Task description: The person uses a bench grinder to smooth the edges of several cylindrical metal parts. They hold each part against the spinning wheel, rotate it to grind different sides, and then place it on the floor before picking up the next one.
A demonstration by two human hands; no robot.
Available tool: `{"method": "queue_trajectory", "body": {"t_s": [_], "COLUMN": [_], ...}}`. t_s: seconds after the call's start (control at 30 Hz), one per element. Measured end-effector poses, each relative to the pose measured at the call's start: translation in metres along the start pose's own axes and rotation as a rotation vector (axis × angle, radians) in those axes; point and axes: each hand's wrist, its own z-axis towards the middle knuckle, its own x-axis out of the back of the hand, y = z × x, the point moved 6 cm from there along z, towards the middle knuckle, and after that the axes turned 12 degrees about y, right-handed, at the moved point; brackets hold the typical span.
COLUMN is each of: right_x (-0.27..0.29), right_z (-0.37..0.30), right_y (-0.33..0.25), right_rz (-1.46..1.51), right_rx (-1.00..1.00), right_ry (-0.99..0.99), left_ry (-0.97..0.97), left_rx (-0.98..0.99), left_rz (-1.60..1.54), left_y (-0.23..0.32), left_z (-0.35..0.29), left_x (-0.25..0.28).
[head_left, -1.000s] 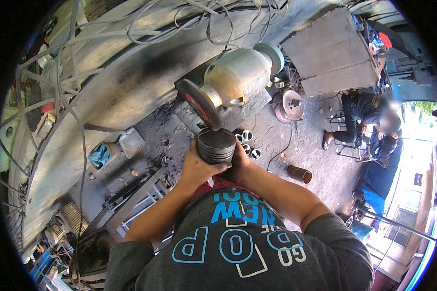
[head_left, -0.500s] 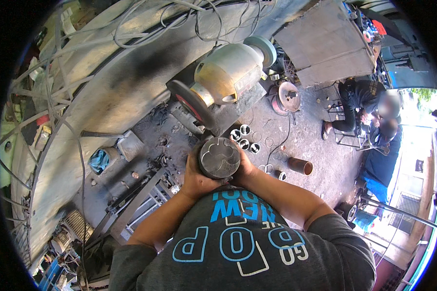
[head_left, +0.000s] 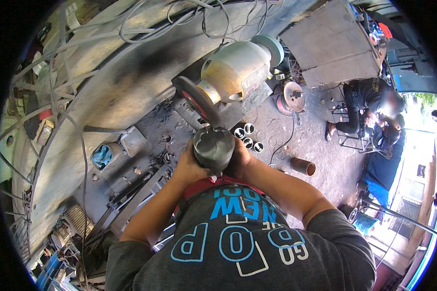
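Between my two hands is a dark grey engine piston [head_left: 213, 150], its round crown marked with curved recesses. My left hand [head_left: 187, 164] wraps its left side, and my right hand [head_left: 240, 159] grips the right side; some fingers are hidden beneath it. Just beyond the piston stands a bench grinder [head_left: 235, 72] with a yellowed grey body. Its near dark wheel [head_left: 197, 100] reaches close to the piston's far edge; whether they touch I cannot tell. The grinder's other wheel [head_left: 269, 50] is pale green-grey and sits at the far end.
Several metal cylinder sleeves [head_left: 248, 143] and thin rings lie on the floor to the right, near a rusty brown pipe piece [head_left: 303, 166]. A reel [head_left: 292, 98] stands farther back. At right, a person [head_left: 366, 104] sits bent over. Cables [head_left: 145, 34] hang along the wall.
The piston has tipped, so its crown leans away and more of its side shows. It has shifted slightly left, both hands still around it. The whole view has moved a little.
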Motion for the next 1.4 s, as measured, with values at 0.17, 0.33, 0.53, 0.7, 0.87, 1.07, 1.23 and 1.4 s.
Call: {"method": "queue_trajectory", "body": {"t_s": [0.17,0.33,0.53,0.7,0.87,1.07,1.23,1.4], "right_x": [-0.008,-0.009,-0.012,-0.012,-0.004,0.0,-0.011,-0.012], "right_z": [0.019,0.006,0.011,0.019,0.012,0.006,0.02,0.036], "right_y": [-0.003,-0.005,-0.002,0.006,-0.003,-0.007,-0.007,0.003], "right_rz": [0.17,0.131,0.005,-0.102,-0.121,-0.026,-0.074,-0.102], "right_rx": [-0.009,-0.047,-0.026,-0.06,0.06,-0.08,-0.211,-0.242], "right_ry": [-0.052,-0.05,0.03,-0.01,-0.028,0.069,0.078,0.103], "left_ry": [0.133,0.107,0.193,0.24,0.207,0.214,0.296,0.356], "left_rx": [0.026,0.098,0.053,-0.023,-0.084,-0.078,0.096,0.074], "left_rz": [-0.135,-0.122,-0.124,0.043,0.061,0.071,0.015,0.067], "left_y": [-0.002,0.0,0.012,0.019,0.023,0.018,0.007,0.011], "left_z": [0.014,0.013,0.002,-0.001,0.002,0.006,0.007,0.002], "left_x": [0.0,-0.008,-0.004,0.009,0.0,-0.013,-0.004,0.008]}}
